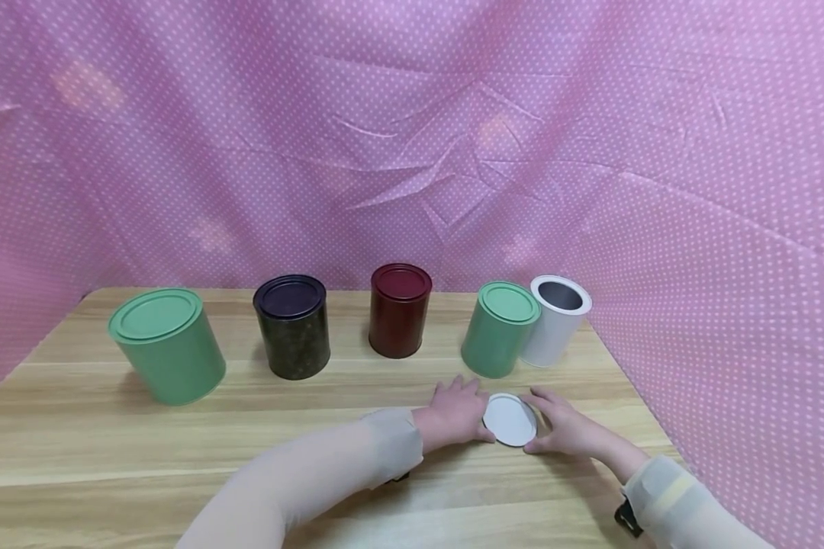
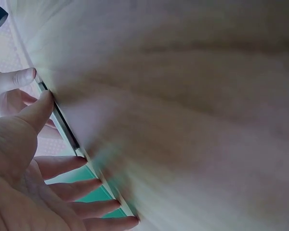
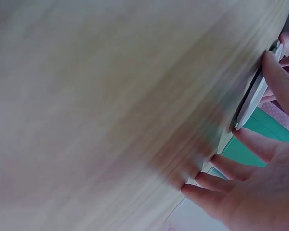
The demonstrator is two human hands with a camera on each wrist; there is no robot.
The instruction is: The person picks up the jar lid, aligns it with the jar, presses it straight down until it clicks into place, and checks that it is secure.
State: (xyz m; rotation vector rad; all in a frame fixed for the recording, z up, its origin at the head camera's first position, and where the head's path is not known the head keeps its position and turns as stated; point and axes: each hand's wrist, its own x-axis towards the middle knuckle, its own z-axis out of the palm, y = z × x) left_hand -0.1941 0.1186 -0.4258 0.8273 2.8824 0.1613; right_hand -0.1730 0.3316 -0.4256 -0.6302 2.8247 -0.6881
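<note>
A round white lid point(image 1: 510, 420) lies low over the table between my two hands. My left hand point(image 1: 457, 412) is at its left edge, thumb and index fingertip at the rim, the other fingers spread with their tips at the tabletop. From the opposite side my right hand point(image 1: 564, 424) grips the rim between thumb and index finger. In the right wrist view the lid point(image 3: 253, 98) appears edge-on, a dark shadow beneath it. Just behind the hands stands a green can point(image 1: 497, 339) with its lid on, partly covering an open white can point(image 1: 552, 332).
Farther left on the wooden table point(image 1: 110, 457) stand a dark red can point(image 1: 398, 320), a black can point(image 1: 294, 339) and a wider green can point(image 1: 178, 366), all lidded. A pink dotted curtain point(image 1: 281, 137) hangs behind the table and along its right side.
</note>
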